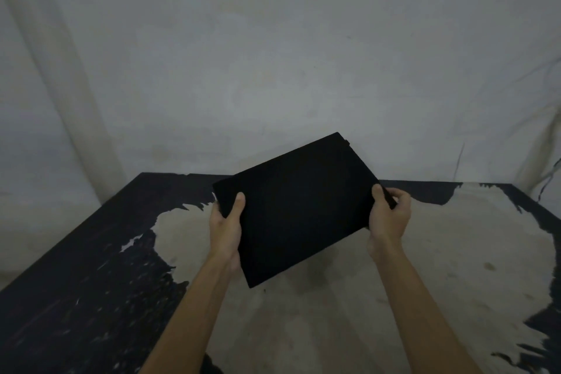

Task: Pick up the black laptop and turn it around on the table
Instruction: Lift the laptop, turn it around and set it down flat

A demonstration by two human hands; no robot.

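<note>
I have the black laptop (pixel 299 209) up off the bench (pixel 425 282), held in the air above the middle of it. It is shut flat and tipped, with its far right corner high and its near corner low. My left hand (pixel 226 231) holds the left edge, with the thumb on top and the other fingers hidden under it. My right hand (pixel 390 215) holds the right edge, and its fingers (pixel 403 194) curl around that side. Both hands are closed tight on the laptop. I think I am partway through the turn, because the laptop sits at a slant to the bench edge. A few things could go wrong from here. The laptop looks smooth, and I hold it only by its thin edges, so it could slip if I loosen one hand to change my hold. The low near corner could bump the bench if I bring it down while it is tipped. The bench top is rough and peeling, so sliding the laptop on it could scratch it. The light is dim, so I cannot tell which side the hinge is on.
</note>
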